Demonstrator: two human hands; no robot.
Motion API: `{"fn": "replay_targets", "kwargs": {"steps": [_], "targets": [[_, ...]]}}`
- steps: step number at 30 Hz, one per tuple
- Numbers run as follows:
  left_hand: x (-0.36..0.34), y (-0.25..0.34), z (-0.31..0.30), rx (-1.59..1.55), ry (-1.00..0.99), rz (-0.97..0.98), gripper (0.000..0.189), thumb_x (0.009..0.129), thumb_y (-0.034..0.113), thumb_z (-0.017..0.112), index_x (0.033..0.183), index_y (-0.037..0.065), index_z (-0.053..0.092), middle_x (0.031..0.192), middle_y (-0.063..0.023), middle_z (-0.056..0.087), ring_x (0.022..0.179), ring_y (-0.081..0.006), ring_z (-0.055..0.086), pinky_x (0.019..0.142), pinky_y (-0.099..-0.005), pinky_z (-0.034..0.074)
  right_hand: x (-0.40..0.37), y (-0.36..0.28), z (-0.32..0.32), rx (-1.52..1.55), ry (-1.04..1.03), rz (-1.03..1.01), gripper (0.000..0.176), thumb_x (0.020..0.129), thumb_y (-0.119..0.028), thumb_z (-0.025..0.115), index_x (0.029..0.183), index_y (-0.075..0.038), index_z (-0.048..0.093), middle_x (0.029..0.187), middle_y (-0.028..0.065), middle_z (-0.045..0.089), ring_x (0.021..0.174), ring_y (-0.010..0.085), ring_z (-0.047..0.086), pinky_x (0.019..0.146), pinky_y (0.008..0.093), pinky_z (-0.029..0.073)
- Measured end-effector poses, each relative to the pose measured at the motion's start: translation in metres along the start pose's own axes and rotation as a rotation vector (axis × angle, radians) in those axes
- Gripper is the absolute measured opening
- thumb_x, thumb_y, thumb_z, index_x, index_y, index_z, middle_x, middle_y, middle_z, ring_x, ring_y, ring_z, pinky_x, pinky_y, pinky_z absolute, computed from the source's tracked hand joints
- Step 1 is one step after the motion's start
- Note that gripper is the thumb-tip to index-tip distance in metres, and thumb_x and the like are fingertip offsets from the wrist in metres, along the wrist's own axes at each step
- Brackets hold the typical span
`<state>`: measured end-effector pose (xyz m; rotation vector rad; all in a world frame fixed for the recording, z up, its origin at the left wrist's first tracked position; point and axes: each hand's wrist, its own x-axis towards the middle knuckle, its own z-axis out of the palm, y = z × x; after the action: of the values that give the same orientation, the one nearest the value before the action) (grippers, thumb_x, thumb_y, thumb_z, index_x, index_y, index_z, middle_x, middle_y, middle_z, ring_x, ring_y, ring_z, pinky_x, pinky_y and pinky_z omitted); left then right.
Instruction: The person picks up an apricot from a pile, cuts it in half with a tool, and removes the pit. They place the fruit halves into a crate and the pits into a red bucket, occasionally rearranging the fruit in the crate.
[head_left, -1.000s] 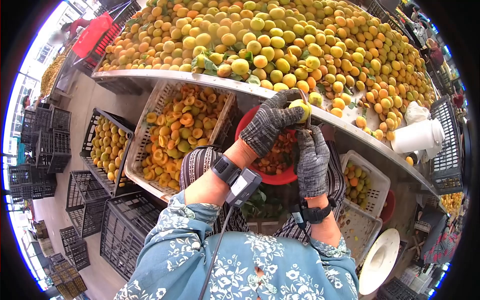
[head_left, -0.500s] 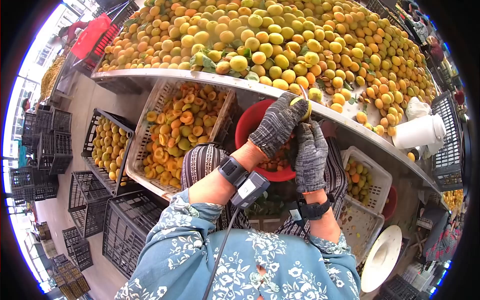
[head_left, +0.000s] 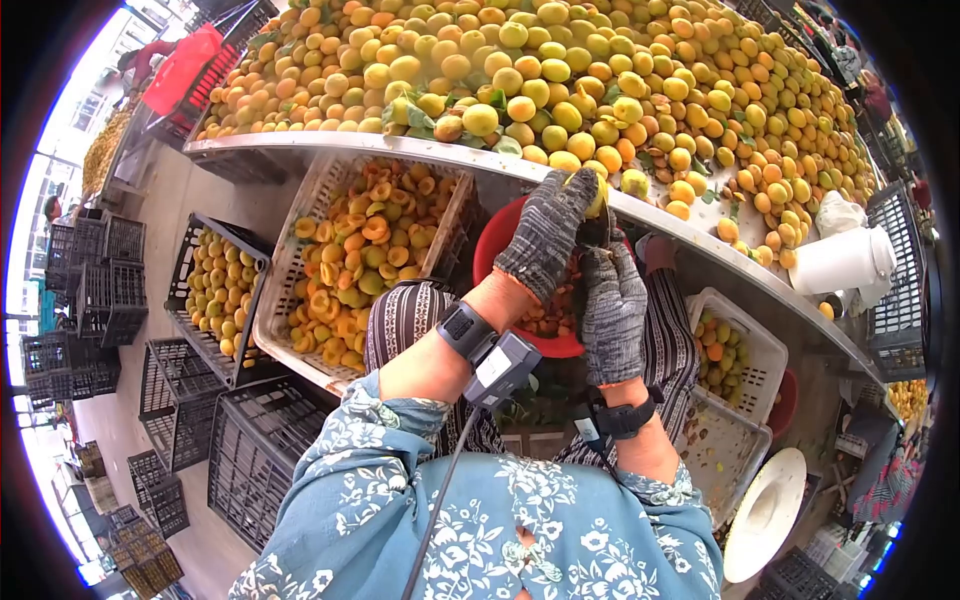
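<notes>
My left hand (head_left: 545, 240), in a grey knitted glove, has its fingers closed around a yellow-green apricot (head_left: 597, 193) at the table's edge. Just below it, my right hand (head_left: 613, 310), gloved the same way, is closed with its fingertips up against the fruit. It grips a small knife, whose blade is mostly hidden now. Beneath both hands stands a red bucket (head_left: 490, 245) between my knees, with orange-brown bits inside. Ahead lies a large heap of whole apricots (head_left: 480, 120) on a metal-edged table (head_left: 400, 150).
A white crate (head_left: 275, 315) of halved apricots stands at left, beside a black crate (head_left: 250, 265) of whole ones. At right are a light crate (head_left: 765, 365) of fruit, a shallow tray (head_left: 735, 450), a pale hat (head_left: 765, 515) and a white bucket (head_left: 840, 262) on the table.
The apricot and both hands have shifted slightly left and the fruit has turned. The curved blade that stood above the fruit no longer shows there.
</notes>
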<state>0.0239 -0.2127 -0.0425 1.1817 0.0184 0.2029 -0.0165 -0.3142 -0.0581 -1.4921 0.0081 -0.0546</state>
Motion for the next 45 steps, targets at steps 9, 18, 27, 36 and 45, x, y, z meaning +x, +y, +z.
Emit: {"fn": "replay_targets", "kwargs": {"steps": [9,18,27,36,45], "targets": [[0.000,-0.004,-0.007,-0.540,-0.119,-0.515,0.029,0.095,0.024,0.056,0.114,0.003,0.058,0.104,-0.0040,0.063,0.092,-0.0107,0.058,0.083,-0.0251,0.049,0.024,0.002,-0.012,-0.095,-0.049,-0.091,0.026,0.097,-0.012,0.051,0.119,-0.001,0.059,0.095,0.0004,0.064,0.079,0.0049,0.056,0.070,0.0191,0.047],[0.013,0.000,-0.012,0.120,-0.313,-0.086,0.030,0.096,0.027,0.052,0.114,0.003,0.055,0.103,-0.0035,0.057,0.097,-0.0106,0.054,0.088,-0.0268,0.045,0.010,-0.011,-0.016,0.050,0.007,0.187,0.026,0.092,-0.012,0.059,0.111,0.005,0.060,0.096,0.0060,0.064,0.084,0.0104,0.055,0.076,0.0240,0.046],[0.023,-0.031,-0.024,0.616,-0.102,0.476,0.024,0.095,0.011,0.049,0.114,-0.001,0.056,0.109,-0.0150,0.059,0.103,-0.0244,0.056,0.092,-0.0357,0.045,-0.005,-0.007,-0.011,-0.015,-0.028,0.106,0.021,0.094,-0.014,0.056,0.107,0.002,0.060,0.093,0.0028,0.062,0.082,0.0079,0.054,0.073,0.0215,0.046],[0.015,-0.027,-0.025,0.008,-0.102,-0.111,0.028,0.098,0.013,0.045,0.120,-0.001,0.055,0.118,-0.0123,0.058,0.110,-0.0189,0.054,0.098,-0.0314,0.041,-0.003,-0.005,-0.011,0.037,-0.031,0.118,0.022,0.095,-0.014,0.055,0.111,0.000,0.060,0.096,0.0000,0.063,0.083,0.0046,0.055,0.073,0.0191,0.046],[0.002,-0.014,-0.005,-0.368,-0.110,-0.495,0.024,0.095,0.020,0.055,0.112,0.005,0.062,0.100,-0.0025,0.064,0.091,-0.0090,0.058,0.082,-0.0233,0.049,0.027,-0.010,-0.019,0.096,-0.042,0.184,0.024,0.094,-0.012,0.054,0.113,0.002,0.060,0.094,0.0039,0.064,0.081,0.0067,0.056,0.071,0.0201,0.046]]}}
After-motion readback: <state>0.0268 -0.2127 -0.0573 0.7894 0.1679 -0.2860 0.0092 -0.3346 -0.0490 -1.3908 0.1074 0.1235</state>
